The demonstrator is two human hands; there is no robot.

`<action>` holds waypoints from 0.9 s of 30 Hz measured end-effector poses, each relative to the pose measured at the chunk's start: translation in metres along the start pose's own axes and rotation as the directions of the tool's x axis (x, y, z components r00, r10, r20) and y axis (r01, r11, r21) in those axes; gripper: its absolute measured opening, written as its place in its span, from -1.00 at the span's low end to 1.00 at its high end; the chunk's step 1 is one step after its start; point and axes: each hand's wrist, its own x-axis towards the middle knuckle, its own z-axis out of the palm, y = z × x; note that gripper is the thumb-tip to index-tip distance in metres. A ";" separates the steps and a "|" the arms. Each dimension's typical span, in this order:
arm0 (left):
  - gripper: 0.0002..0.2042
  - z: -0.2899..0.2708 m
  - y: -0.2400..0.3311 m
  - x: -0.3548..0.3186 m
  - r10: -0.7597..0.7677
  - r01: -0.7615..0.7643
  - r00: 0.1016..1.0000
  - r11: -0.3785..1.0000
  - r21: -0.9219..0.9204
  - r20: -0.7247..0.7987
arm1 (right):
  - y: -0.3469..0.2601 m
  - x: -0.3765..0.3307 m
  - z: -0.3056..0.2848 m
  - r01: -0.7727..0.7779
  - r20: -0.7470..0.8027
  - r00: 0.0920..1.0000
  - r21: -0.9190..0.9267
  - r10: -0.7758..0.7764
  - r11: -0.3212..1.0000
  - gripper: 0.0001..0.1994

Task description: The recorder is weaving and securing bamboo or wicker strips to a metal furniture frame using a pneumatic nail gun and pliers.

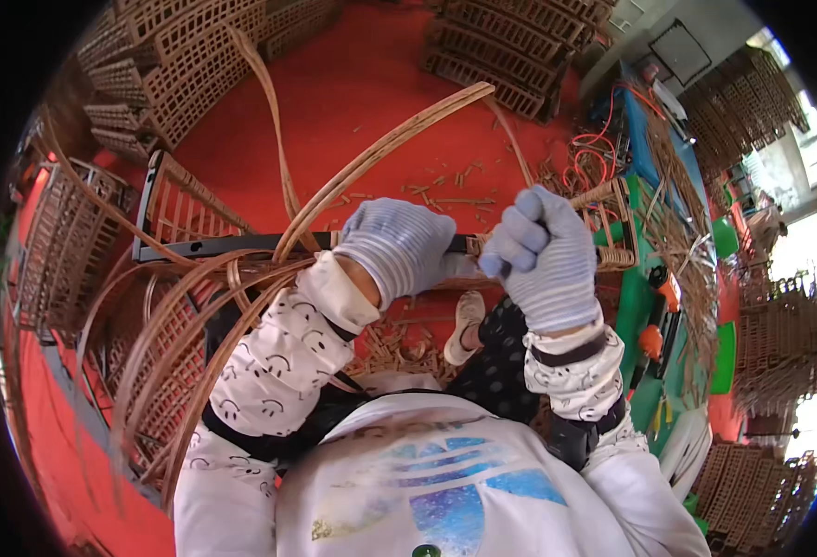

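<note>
Both hands wear blue-grey knit gloves with striped cuffs. My left hand is closed over the black bar of a half-woven frame, with its fingertips hidden. My right hand makes a fist just right of it, raised over the same bar. A brown weaving strip arcs down to the top of that fist and seems gripped in it; the fingers hide its end. Several long brown strips fan out from the frame beside my left wrist, some upward and some bending down over the left side.
Stacks of woven brown racks stand at far left, far middle and right. On the right, a green-topped bench holds orange-and-black tools, loose strips and red hose. Strip offcuts litter the red floor.
</note>
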 end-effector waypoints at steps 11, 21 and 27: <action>-0.36 0.017 0.023 -0.015 0.055 -0.067 0.995 0.987 -0.143 -0.084 | -0.018 -0.061 0.030 0.147 -0.106 0.978 -0.274 -0.182 0.950 -0.65; -0.45 0.030 0.046 -0.024 0.099 -0.115 0.977 0.991 -0.075 -0.187 | -0.038 -0.067 0.023 0.267 0.101 0.962 -0.539 -0.254 0.799 -0.67; -0.47 0.037 0.051 -0.003 0.131 -0.154 0.949 0.986 -0.060 -0.288 | -0.045 -0.038 0.010 0.305 0.121 0.936 -0.746 -0.330 0.592 -0.70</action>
